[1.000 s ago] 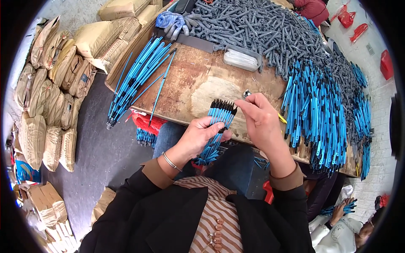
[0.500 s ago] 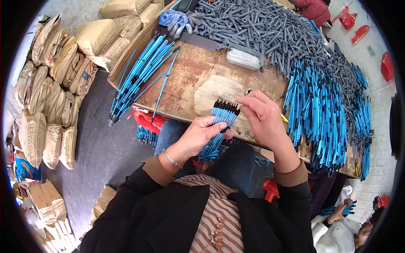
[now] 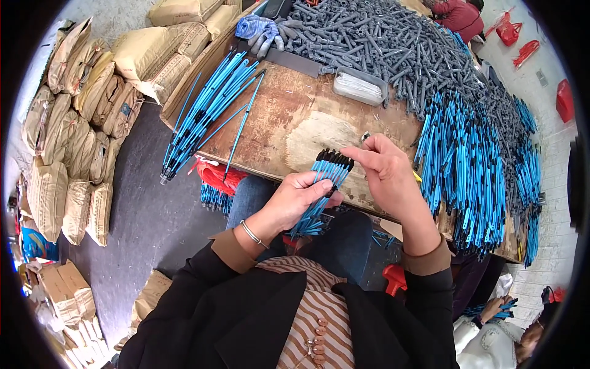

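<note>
My left hand [image 3: 302, 195] is closed around a bundle of thin blue plastic sticks [image 3: 330, 172] with black tips, held upright above my lap. The tips stand in an uneven row and the blue lower ends spread out below my fingers. My right hand [image 3: 388, 169] is at the bundle's right side, its index finger stretched to the black tips and the other fingers partly bent. I see nothing held in it. A small dark and pale object [image 3: 365, 136] shows beside its upper knuckles; what it is I cannot make out.
On the wooden table [image 3: 270, 132] lie a pile of blue sticks [image 3: 206, 114] at left, a larger stack [image 3: 461, 172] at right, and a heap of grey plastic parts [image 3: 381, 46] behind. A clear tray [image 3: 361, 86] of white pieces and a work glove [image 3: 259, 32] lie nearer. Sacks [image 3: 67, 132] line the left.
My right index finger has straightened toward the black tips, where finger and thumb were closer together before. The bundle in my left hand has shifted slightly to the right in view.
</note>
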Available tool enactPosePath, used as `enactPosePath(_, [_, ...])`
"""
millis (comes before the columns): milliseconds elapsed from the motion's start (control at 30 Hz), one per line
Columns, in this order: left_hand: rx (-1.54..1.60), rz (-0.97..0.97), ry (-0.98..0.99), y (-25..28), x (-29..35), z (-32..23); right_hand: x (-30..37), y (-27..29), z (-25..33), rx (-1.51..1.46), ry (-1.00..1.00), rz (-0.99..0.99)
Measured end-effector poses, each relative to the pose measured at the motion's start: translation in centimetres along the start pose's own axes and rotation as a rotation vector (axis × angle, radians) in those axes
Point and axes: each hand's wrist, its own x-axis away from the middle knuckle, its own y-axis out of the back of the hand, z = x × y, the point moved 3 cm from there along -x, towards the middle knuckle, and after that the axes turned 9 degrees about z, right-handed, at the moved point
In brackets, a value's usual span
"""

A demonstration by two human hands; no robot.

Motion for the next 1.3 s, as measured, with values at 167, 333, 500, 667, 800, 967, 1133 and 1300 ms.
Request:
enactPosePath(167, [-0.027,0.004,0.009,0.1,0.1,-0.1,0.2,-0.3,1.0,0.086,-0.027,-0.096])
enactPosePath(333, [-0.065,-0.003,0.022,0.1,0.2,-0.2,0.0,-0.5,0.5,-0.073,0.006,-0.084])
enactPosePath(500, [-0.172,0.036,0.006,0.0,0.2,-0.3,-0.2,-0.7,0.6,-0.319,-0.014,-0.015])
enactPosePath(667, [-0.283,0.073,-0.011,0.0,0.4,-0.4,-0.1,-0.6,2.3,-0.179,0.077,-0.071])
enactPosePath(800, [-0.259,0.016,-0.069,0.3,0.8,-0.3,1.2,0.5,2.7,0.055,0.068,-0.129])
enactPosePath(967, [-0.246,0.03,-0.066,0.1,1.1,-0.1,2.2,0.7,2.5,0.115,0.05,-0.107])
enactPosePath(1133, [-0.264,0.024,-0.07,-0.2,1.2,-0.1,2.2,0.1,2.8,0.106,0.092,-0.087])
enactPosePath(1300, [-0.338,0.05,-0.116,-0.1,1.6,-0.6,3.4,0.2,4.9,-0.185,0.203,-0.178])
